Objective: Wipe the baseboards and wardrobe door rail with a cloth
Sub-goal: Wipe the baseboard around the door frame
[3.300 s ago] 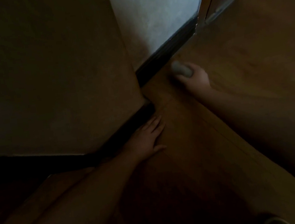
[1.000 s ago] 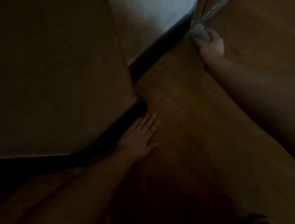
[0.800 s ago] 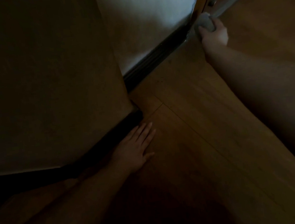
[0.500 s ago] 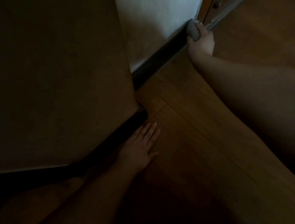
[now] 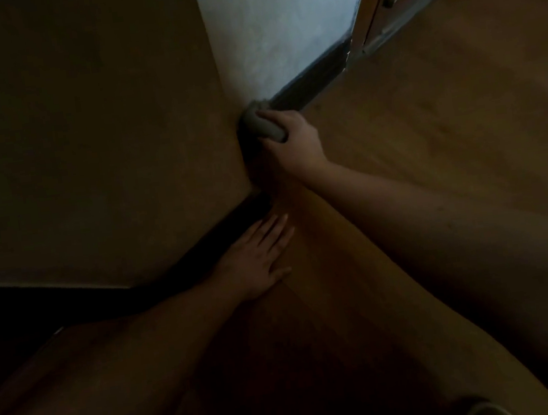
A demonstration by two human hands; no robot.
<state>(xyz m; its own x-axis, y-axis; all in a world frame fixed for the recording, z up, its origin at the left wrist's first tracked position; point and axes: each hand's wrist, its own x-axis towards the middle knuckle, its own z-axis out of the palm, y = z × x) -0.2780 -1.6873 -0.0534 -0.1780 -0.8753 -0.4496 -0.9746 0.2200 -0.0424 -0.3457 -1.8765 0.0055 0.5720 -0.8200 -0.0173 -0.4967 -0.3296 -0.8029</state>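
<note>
The right hand has swept back along the dark baseboard from its far end by the door frame to the near corner, fingers curled tight round the bunched grey cloth, which presses against the board where it meets the wall corner — so this stretch looks wiped, with the shadowed board at left likely next. The left hand stays flat on the wooden floor, fingers straight, holding nothing, just beside that darker board — probably in the cloth's way. Rail not clearly visible
</note>
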